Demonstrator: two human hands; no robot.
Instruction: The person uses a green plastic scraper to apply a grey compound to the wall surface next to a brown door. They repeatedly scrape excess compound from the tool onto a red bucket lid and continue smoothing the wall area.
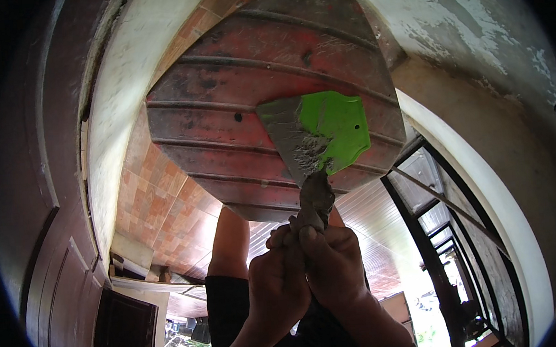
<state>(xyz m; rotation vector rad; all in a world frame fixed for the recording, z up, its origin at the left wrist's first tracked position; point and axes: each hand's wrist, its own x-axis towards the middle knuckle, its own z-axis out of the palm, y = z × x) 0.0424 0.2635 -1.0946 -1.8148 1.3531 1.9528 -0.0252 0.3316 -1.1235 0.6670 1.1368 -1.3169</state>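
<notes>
My left hand (278, 286) and my right hand (336, 263) are pressed together at the lower middle, fingers closed around a grey, twisted, clay-like lump (315, 200). Whether it is a bag, a cloth or bare paste I cannot tell. Its upper end meets the lower edge of a green plastic scraper (346, 127). Grey paste (288, 134) covers the left part of that scraper and lies rough near the lump. Beneath the scraper is a worn red board (216, 123) with raised ridges, a small hole and grey smears. My fingers hide the lump's lower end.
Brown tiled floor (147, 189) lies around the board. A dark wooden door (42, 254) stands at the left beside a pale wall (113, 120). At the right are a dark-framed window (452, 226) and a wall with patchy, peeling paint (473, 18). My legs (228, 244) are behind my hands.
</notes>
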